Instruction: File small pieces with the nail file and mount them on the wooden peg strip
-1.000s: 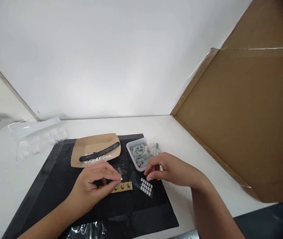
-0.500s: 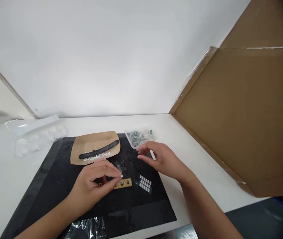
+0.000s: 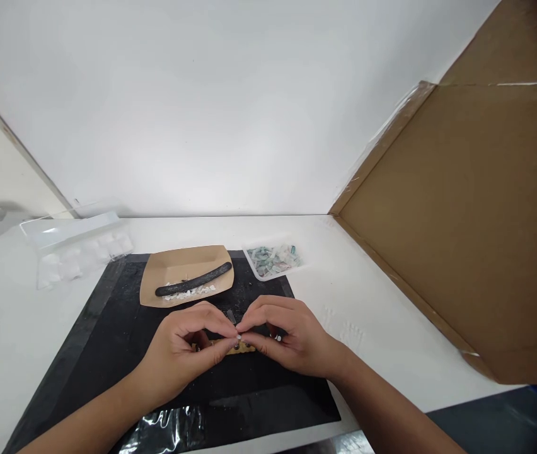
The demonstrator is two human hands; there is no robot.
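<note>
"So, how does each grip stand?"

"The left hand (image 3: 178, 347) has its thumb and forefinger pinched together on a small white piece (image 3: 239, 337). The right hand (image 3: 292, 334) has thumb and forefinger nearly closed, tips meeting the left ones right at that piece. Whether the right grip has hold of anything, I can't tell."

"And just below the fingertips?"

"A yellow strip (image 3: 235, 351) with small dark metal rounds along it, partly hidden by both hands. It lies on a black mat (image 3: 230, 410)."

"Farther out?"

"Beyond the left hand, a brown card tray (image 3: 159, 268) holds a curved black bar (image 3: 193, 281) and scattered white bits (image 3: 197, 292). To its right, a clear tub (image 3: 273, 276) of greenish and whitish scraps (image 3: 273, 258) sits partly over the mat's far corner, partly on the white surface (image 3: 367, 302)."

"The edges?"

"A clear plastic case (image 3: 74, 230) with white contents at far left; a large cardboard panel (image 3: 486, 221) standing at right."
</note>
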